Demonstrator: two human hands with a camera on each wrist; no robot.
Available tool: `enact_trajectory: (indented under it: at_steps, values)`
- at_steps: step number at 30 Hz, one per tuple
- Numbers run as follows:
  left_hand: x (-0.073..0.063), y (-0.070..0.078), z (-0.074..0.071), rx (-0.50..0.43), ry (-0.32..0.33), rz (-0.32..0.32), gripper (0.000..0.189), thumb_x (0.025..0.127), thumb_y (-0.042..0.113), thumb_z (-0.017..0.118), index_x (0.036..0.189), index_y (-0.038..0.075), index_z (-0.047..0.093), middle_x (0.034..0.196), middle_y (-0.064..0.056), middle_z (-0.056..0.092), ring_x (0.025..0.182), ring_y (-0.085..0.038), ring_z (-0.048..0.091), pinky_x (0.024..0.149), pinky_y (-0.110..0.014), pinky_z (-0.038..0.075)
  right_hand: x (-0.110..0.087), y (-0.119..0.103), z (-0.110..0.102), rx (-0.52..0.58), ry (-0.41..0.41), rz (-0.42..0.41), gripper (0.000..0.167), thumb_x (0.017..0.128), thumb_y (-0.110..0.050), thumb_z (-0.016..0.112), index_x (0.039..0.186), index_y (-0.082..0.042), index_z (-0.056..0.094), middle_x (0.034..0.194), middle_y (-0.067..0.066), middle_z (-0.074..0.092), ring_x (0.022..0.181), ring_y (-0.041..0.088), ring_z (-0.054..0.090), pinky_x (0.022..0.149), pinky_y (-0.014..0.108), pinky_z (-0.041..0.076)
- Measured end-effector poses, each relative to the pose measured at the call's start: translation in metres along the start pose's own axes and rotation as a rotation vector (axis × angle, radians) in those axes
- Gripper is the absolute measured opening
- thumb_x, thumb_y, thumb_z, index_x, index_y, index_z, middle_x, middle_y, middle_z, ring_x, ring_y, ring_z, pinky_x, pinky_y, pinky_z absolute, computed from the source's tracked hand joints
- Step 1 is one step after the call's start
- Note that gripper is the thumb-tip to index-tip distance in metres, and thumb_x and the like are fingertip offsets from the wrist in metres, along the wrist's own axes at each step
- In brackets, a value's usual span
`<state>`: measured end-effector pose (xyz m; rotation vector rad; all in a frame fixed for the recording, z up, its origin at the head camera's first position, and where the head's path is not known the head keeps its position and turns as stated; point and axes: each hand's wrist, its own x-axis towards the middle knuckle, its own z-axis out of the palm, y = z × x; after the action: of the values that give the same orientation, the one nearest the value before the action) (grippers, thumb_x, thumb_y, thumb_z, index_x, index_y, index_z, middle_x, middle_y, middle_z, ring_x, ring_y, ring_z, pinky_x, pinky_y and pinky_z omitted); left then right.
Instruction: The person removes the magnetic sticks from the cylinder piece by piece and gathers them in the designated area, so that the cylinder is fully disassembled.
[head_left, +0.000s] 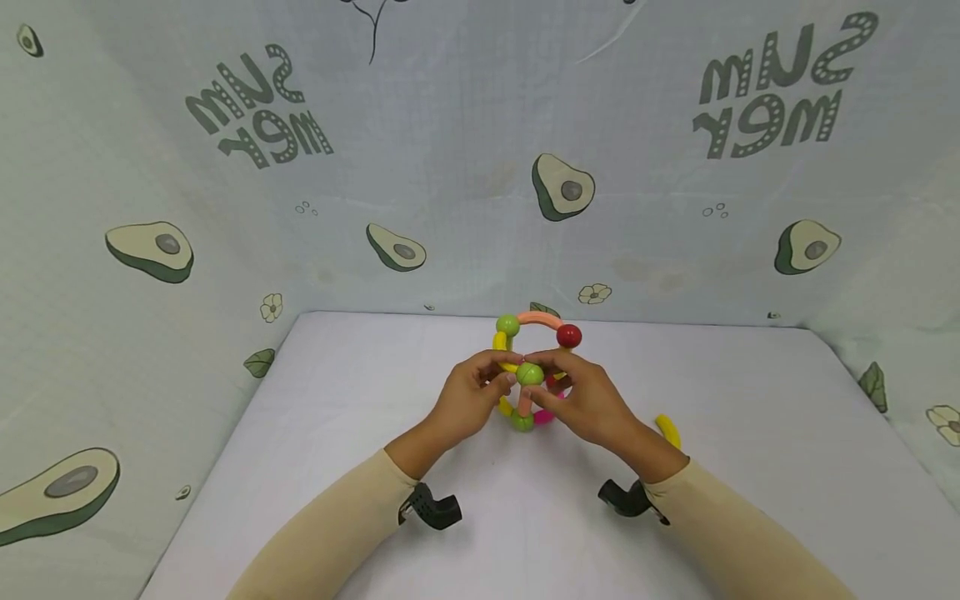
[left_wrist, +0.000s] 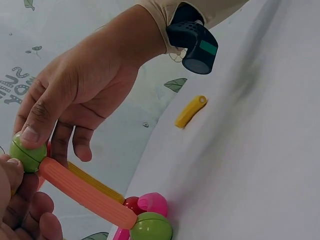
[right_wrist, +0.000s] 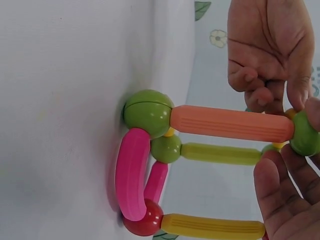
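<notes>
Both hands are at a frame built of coloured balls and sticks, standing on the white table. My right hand [head_left: 596, 404] grips the upper front green ball [head_left: 530, 374], its thumb pressed on the ball in the left wrist view. From the other side, my left hand [head_left: 465, 400] pinches a yellow curved stick [head_left: 500, 341] where it meets that ball. An orange stick [right_wrist: 232, 123] runs down from it to a lower green ball [right_wrist: 148, 113]. A pink curved stick [right_wrist: 132, 172] links that one to a red ball [right_wrist: 145, 218]. Fingers partly hide the upper joint.
A loose yellow curved stick [head_left: 667, 430] lies on the table [head_left: 360, 383] beside the right forearm. At the frame's top back, an orange curved stick [head_left: 540, 317] joins a green ball [head_left: 507, 325] and a red ball [head_left: 569, 336]. Printed cloth [head_left: 465, 150] surrounds the table's back and sides.
</notes>
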<state>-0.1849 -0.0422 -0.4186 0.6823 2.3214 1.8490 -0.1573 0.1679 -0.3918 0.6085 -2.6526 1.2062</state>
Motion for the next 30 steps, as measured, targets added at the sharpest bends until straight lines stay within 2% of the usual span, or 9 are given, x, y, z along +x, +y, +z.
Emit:
enact_trajectory:
  at_steps: [6,10,13,18,21,25,27,30]
  values:
    - [0.001,0.001,0.000,0.001,0.013,-0.003,0.021,0.105,0.017,0.062,0.125,0.016,0.067,0.101,-0.005,0.065,0.089,-0.019,0.060,0.073,-0.027,0.055,0.001,0.000,-0.001,0.007,-0.003,0.004,0.047,0.087,-0.013,0.084,0.129,-0.005,0.065,0.114,0.004,0.071,0.091,0.025,0.065,0.079,0.041,0.059]
    - [0.000,0.002,0.000,-0.004,0.017,-0.012,0.023,0.105,0.017,0.060,0.128,0.015,0.065,0.110,-0.001,0.064,0.092,-0.019,0.061,0.077,-0.028,0.056,0.002,0.001,-0.002,0.016,-0.008,0.016,0.047,0.086,-0.012,0.084,0.129,-0.006,0.065,0.112,0.004,0.071,0.090,0.024,0.065,0.078,0.042,0.059]
    - [-0.001,0.001,0.000,0.007,0.018,-0.017,0.027,0.106,0.017,0.059,0.133,0.014,0.063,0.115,-0.002,0.062,0.091,-0.019,0.062,0.076,-0.029,0.057,0.003,0.001,-0.002,0.018,-0.012,0.033,0.048,0.086,-0.012,0.085,0.129,-0.006,0.065,0.109,0.003,0.071,0.089,0.024,0.065,0.078,0.043,0.059]
    - [-0.003,-0.001,0.001,0.025,0.023,-0.027,0.033,0.107,0.017,0.057,0.141,0.018,0.058,0.113,-0.004,0.060,0.088,-0.018,0.063,0.071,-0.027,0.055,0.002,0.000,-0.002,0.014,-0.015,0.049,0.047,0.086,-0.012,0.084,0.129,-0.007,0.065,0.107,0.003,0.070,0.089,0.025,0.065,0.078,0.042,0.059]
    - [-0.004,-0.004,0.000,0.025,0.021,-0.011,0.043,0.107,0.015,0.057,0.149,0.019,0.049,0.115,-0.006,0.059,0.088,-0.020,0.064,0.074,-0.027,0.056,0.001,-0.001,-0.001,0.014,-0.011,0.053,0.047,0.086,-0.012,0.084,0.129,-0.007,0.065,0.107,0.003,0.070,0.089,0.026,0.065,0.077,0.043,0.060]
    - [-0.005,-0.010,0.000,0.032,0.030,0.022,0.061,0.106,0.012,0.058,0.159,0.020,0.029,0.115,-0.009,0.062,0.085,-0.023,0.065,0.078,-0.032,0.058,0.000,-0.001,-0.001,0.013,-0.007,0.052,0.048,0.086,-0.012,0.085,0.130,-0.007,0.066,0.106,0.003,0.070,0.088,0.026,0.065,0.076,0.040,0.060]
    - [-0.005,-0.012,0.000,0.026,0.039,0.019,0.067,0.106,0.012,0.059,0.161,0.021,0.022,0.114,-0.010,0.064,0.084,-0.022,0.066,0.078,-0.035,0.058,0.000,-0.001,0.000,0.014,-0.005,0.050,0.048,0.085,-0.012,0.085,0.130,-0.007,0.066,0.107,0.003,0.070,0.088,0.026,0.065,0.074,0.037,0.059]
    - [-0.004,-0.015,0.000,0.015,0.053,-0.007,0.071,0.105,0.013,0.060,0.161,0.020,0.018,0.114,-0.009,0.065,0.082,-0.020,0.066,0.077,-0.035,0.059,-0.001,-0.001,0.000,0.013,-0.001,0.051,0.048,0.085,-0.011,0.085,0.130,-0.007,0.066,0.107,0.003,0.070,0.087,0.025,0.065,0.072,0.033,0.058]
